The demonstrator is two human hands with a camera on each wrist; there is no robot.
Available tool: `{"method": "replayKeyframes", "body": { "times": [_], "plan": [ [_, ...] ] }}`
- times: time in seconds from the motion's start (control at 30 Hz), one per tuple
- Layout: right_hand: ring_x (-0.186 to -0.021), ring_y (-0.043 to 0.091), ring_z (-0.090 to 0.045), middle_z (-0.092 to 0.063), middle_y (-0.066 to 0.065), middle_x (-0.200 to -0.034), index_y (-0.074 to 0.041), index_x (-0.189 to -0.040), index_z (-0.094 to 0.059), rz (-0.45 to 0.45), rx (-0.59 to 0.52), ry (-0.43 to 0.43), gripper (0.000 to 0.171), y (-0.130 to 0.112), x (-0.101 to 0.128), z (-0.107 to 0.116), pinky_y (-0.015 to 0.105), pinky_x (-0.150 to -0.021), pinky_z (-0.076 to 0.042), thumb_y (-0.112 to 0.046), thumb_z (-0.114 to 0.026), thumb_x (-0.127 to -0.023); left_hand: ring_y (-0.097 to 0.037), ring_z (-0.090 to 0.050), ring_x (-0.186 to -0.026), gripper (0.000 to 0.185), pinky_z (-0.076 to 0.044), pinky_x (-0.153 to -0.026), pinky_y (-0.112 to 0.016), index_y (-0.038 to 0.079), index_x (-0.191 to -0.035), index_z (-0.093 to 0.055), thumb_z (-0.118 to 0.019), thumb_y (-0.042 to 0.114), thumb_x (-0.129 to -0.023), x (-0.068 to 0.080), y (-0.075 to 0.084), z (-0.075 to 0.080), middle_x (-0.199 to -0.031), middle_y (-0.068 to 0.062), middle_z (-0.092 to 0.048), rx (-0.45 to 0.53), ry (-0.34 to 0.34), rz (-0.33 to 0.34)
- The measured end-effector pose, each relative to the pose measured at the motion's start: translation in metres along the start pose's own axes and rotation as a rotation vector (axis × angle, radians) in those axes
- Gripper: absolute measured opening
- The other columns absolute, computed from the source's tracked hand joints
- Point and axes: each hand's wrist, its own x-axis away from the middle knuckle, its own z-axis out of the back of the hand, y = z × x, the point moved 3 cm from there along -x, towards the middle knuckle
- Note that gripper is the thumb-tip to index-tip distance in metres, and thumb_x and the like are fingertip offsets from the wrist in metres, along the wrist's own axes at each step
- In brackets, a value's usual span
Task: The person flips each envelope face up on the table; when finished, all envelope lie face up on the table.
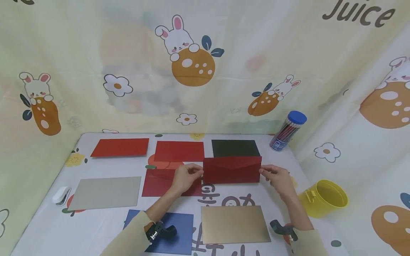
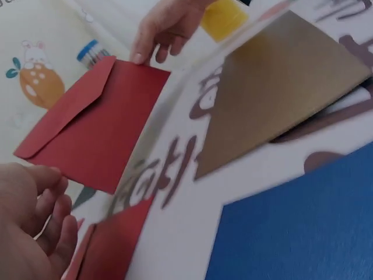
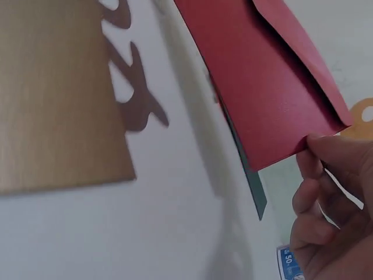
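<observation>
Nearest the camera a blue sheet (image 1: 166,231) is lying at 6 o'clock, while left hand (image 1: 184,176) and right hand (image 1: 278,177) are pinching the light, probably bendable red envelope (image 1: 232,170) by its short edges above the table's middle.

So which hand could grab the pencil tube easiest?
Probably the right. The right hand pinches the right end of the red envelope, on the same side as the pencil tube near the table's far right corner. The left hand holds the envelope's other end, farther away.
</observation>
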Motion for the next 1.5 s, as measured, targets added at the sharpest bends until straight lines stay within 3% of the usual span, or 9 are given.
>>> {"method": "replayKeyframes", "body": {
  "times": [0.17, 0.27, 0.43, 0.6, 0.97, 1.2, 1.4, 1.5],
  "plan": [
    [-0.092, 0.029, -0.065, -0.071, 0.014, -0.107, -0.007, -0.121, -0.066, 0.057, 0.120, -0.017, 0.030, 0.005, -0.008, -0.005, 0.029, -0.071, -0.053, -0.026, -0.065, -0.099, -0.009, -0.070, -0.081, 0.017, -0.059, -0.076, -0.025, 0.014, -0.106, -0.075, -0.078, 0.019, -0.090, -0.005, -0.009, -0.007, -0.089, 0.003, -0.075, -0.126, -0.021, -0.066],
    [-0.090, 0.028, -0.067, -0.072, 0.015, -0.106, -0.006, -0.120, -0.062, 0.067, 0.171, -0.026, 0.025, 0.008, -0.013, -0.010, 0.030, -0.069, -0.053, -0.018, -0.063, -0.098, -0.009, -0.070, -0.080, 0.024, -0.059, -0.076, -0.026, 0.011, -0.111, -0.073, -0.079, 0.016, -0.088, -0.007, -0.009, -0.011, -0.090, 0.001, -0.075, -0.155, -0.027, -0.071],
    [-0.085, 0.023, -0.065, -0.071, 0.013, -0.105, -0.006, -0.119, -0.060, 0.037, 0.240, -0.054, 0.026, 0.011, -0.016, -0.015, 0.029, -0.069, -0.052, -0.012, -0.065, -0.095, -0.012, -0.067, -0.080, 0.043, -0.057, -0.074, -0.028, 0.008, -0.125, -0.067, -0.082, 0.011, -0.084, -0.008, -0.007, -0.015, -0.092, -0.001, -0.074, -0.185, -0.058, -0.056],
    [-0.082, 0.020, -0.065, -0.071, 0.012, -0.102, -0.003, -0.122, -0.062, 0.076, 0.299, -0.085, 0.030, 0.010, -0.016, -0.016, 0.029, -0.070, -0.052, -0.008, -0.067, -0.092, -0.018, -0.062, -0.089, 0.054, -0.052, -0.080, -0.032, 0.005, -0.131, -0.065, -0.085, 0.014, -0.081, -0.009, -0.004, -0.016, -0.097, -0.005, -0.075, -0.269, -0.086, -0.088],
    [-0.084, 0.021, -0.060, -0.069, 0.009, -0.108, -0.006, -0.131, -0.063, 0.060, 0.396, -0.124, 0.040, 0.018, -0.015, -0.020, 0.031, -0.072, -0.048, -0.015, -0.069, -0.092, -0.017, -0.051, -0.085, 0.052, -0.040, -0.074, -0.035, 0.005, -0.119, -0.072, -0.089, 0.027, -0.075, -0.008, -0.003, -0.019, -0.082, 0.001, -0.060, -0.469, -0.169, -0.099],
    [-0.085, 0.021, -0.060, -0.069, 0.009, -0.108, -0.006, -0.132, -0.063, 0.050, 0.416, -0.113, 0.040, 0.016, -0.011, -0.022, 0.032, -0.073, -0.049, -0.014, -0.069, -0.093, -0.016, -0.050, -0.083, 0.052, -0.039, -0.071, -0.035, 0.006, -0.118, -0.072, -0.089, 0.028, -0.075, -0.008, -0.002, -0.021, -0.080, 0.002, -0.056, -0.497, -0.171, -0.102],
    [-0.080, 0.020, -0.058, -0.068, 0.009, -0.102, -0.002, -0.127, -0.065, 0.095, 0.438, -0.112, 0.039, 0.014, -0.009, -0.027, 0.031, -0.068, -0.048, -0.011, -0.073, -0.090, -0.017, -0.049, -0.084, 0.033, -0.038, -0.071, -0.035, 0.011, -0.098, -0.073, -0.089, 0.029, -0.075, -0.008, -0.004, -0.024, -0.077, 0.004, -0.053, -0.516, -0.172, -0.096],
    [-0.080, 0.019, -0.058, -0.067, 0.006, -0.099, -0.003, -0.125, -0.066, 0.126, 0.457, -0.112, 0.037, 0.013, -0.011, -0.028, 0.030, -0.068, -0.048, -0.011, -0.073, -0.089, -0.016, -0.049, -0.083, 0.033, -0.038, -0.070, -0.034, 0.012, -0.097, -0.073, -0.089, 0.030, -0.075, -0.009, -0.004, -0.022, -0.078, 0.004, -0.054, -0.525, -0.165, -0.111]
  ]
}}
